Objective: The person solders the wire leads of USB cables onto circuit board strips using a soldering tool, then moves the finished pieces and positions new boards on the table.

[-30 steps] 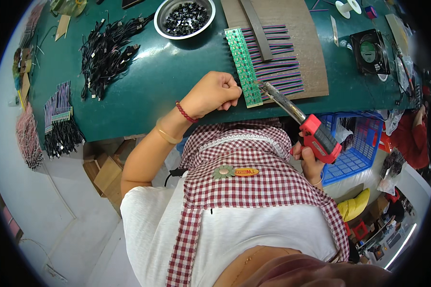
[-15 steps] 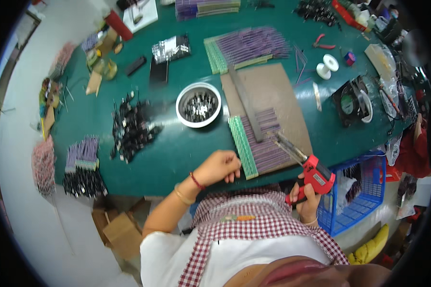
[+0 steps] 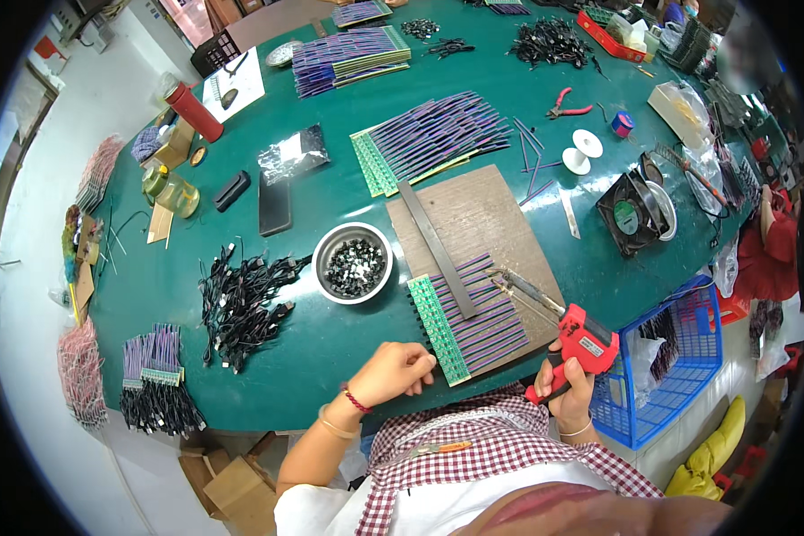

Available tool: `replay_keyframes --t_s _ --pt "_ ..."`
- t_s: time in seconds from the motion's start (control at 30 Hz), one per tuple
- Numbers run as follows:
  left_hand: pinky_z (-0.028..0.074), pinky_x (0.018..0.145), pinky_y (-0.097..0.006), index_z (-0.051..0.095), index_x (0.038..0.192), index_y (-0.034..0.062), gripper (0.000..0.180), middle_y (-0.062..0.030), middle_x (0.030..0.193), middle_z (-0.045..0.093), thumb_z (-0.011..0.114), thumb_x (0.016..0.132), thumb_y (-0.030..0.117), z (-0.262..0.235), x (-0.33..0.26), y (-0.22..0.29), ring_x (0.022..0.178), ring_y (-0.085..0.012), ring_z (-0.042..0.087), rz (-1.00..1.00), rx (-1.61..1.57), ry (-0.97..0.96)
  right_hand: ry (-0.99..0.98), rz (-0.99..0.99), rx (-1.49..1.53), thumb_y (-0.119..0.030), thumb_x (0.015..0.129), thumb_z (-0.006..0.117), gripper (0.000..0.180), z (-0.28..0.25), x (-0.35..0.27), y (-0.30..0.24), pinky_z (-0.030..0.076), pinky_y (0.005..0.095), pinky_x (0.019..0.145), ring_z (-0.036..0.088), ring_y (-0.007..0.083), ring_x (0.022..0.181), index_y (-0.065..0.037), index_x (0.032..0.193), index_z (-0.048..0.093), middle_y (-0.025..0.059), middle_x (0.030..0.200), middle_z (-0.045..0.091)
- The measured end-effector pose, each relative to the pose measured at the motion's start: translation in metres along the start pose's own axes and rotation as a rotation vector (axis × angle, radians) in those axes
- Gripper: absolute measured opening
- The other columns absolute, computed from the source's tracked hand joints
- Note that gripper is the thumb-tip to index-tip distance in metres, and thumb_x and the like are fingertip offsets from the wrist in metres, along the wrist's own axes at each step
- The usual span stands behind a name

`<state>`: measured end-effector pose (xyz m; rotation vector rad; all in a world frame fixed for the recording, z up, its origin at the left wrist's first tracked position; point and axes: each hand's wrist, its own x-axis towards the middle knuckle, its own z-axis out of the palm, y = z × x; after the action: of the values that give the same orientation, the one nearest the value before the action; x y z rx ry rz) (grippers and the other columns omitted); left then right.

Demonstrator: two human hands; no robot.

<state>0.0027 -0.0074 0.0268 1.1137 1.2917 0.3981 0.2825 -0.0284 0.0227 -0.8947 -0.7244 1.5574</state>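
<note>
My right hand (image 3: 573, 397) is wrapped round the handle of a red and black soldering gun (image 3: 588, 344). Its thin tip points up and left, over purple wires or strips (image 3: 500, 336) joined to a green circuit board panel (image 3: 439, 329). Beside the panel's left edge, my left hand (image 3: 393, 373) is closed with curled fingers; whatever it may hold is hidden. Panel and strips lie on a brown board (image 3: 487, 214), and a flat grey bar (image 3: 439, 255) rests across them. Left of the board, a metal bowl (image 3: 319, 272) holds small black and silver connectors (image 3: 355, 268).
Black cables (image 3: 246, 304) lie in a heap left of the bowl. Behind the brown board is a stack of similar strip panels (image 3: 433, 134). A white spool (image 3: 583, 152), red-handled pliers (image 3: 570, 107) and a black fan (image 3: 632, 210) stand rightward. A blue crate (image 3: 639, 415) sits below the table's right edge.
The whole view has shifted, so the table's things appear lower and more of the far side shows. Both hands keep nearly the same places by the panel; the soldering gun stays in my right hand.
</note>
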Motion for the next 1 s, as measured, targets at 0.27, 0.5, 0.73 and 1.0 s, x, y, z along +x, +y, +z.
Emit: replay_keyframes --t_s 0.27,0.5,0.73,1.0 --pt "0.048 0.072 -0.038 0.056 0.090 0.0028 0.017 -0.0124 0.090 0.056 0.061 0.075 0.008 -0.088 0.054 0.023 0.090 -0.0306 0.055 0.338 1.193 0.936 0.022 -0.059 -0.044 -0.032 0.091 0.050 0.035 0.005 0.007 -0.001 0.039 0.0265 0.040 0.045 0.0137 0.043 0.000 0.106 0.045 0.0083 0.059 0.050" --pt "0.050 0.074 -0.042 0.061 0.083 0.0022 0.017 -0.0138 0.088 0.059 0.062 0.074 0.016 -0.097 0.076 0.007 0.090 -0.0301 0.057 0.225 1.220 0.640 0.009 -0.078 0.033 -0.027 0.090 0.053 0.034 0.002 0.003 -0.006 0.041 0.0268 0.045 0.048 0.0139 0.047 0.001 0.107 0.046 0.0098 0.062 0.052" --pt "0.046 0.059 -0.044 0.052 0.076 0.0007 0.006 -0.0172 0.067 0.058 0.055 0.077 0.005 -0.097 0.069 0.007 0.064 -0.0367 0.057 0.532 0.832 0.900 -0.004 -0.065 0.089 -0.025 0.092 0.049 0.031 0.006 0.013 -0.009 0.041 0.0268 0.045 0.047 0.0138 0.047 0.001 0.108 0.046 0.0098 0.062 0.052" --pt "0.046 0.065 -0.041 0.060 0.080 0.0009 0.005 -0.0145 0.076 0.056 0.056 0.080 0.005 -0.092 0.064 -0.002 0.072 -0.0325 0.057 0.593 0.901 0.948 -0.102 -0.058 0.086 -0.025 0.090 0.052 0.034 0.025 0.011 -0.001 0.043 0.0274 0.046 0.048 0.0140 0.047 0.002 0.110 0.047 0.0099 0.062 0.053"
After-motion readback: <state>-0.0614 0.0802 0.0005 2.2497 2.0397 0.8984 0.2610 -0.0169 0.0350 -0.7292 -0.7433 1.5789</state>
